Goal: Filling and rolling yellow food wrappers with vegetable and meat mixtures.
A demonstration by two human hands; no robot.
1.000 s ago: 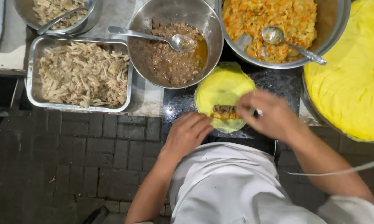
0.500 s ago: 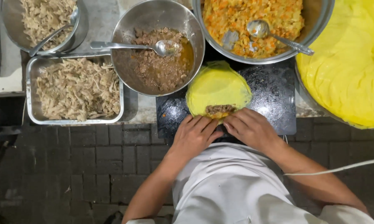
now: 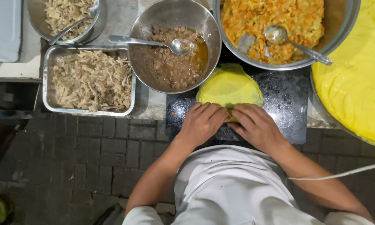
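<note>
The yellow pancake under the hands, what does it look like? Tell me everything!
The yellow pancake is thin, round and soft-looking, a little wrinkled. It lies flat on a dark, wet-looking board, just below two metal bowls. Its near edge is hidden under the left hand and right hand, whose fingers press on it side by side.

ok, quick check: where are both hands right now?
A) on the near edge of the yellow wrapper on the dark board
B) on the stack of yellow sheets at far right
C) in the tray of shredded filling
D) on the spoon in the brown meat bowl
A: the left hand and right hand rest side by side, fingers pressed on the near edge of the yellow wrapper on the dark board.
</note>
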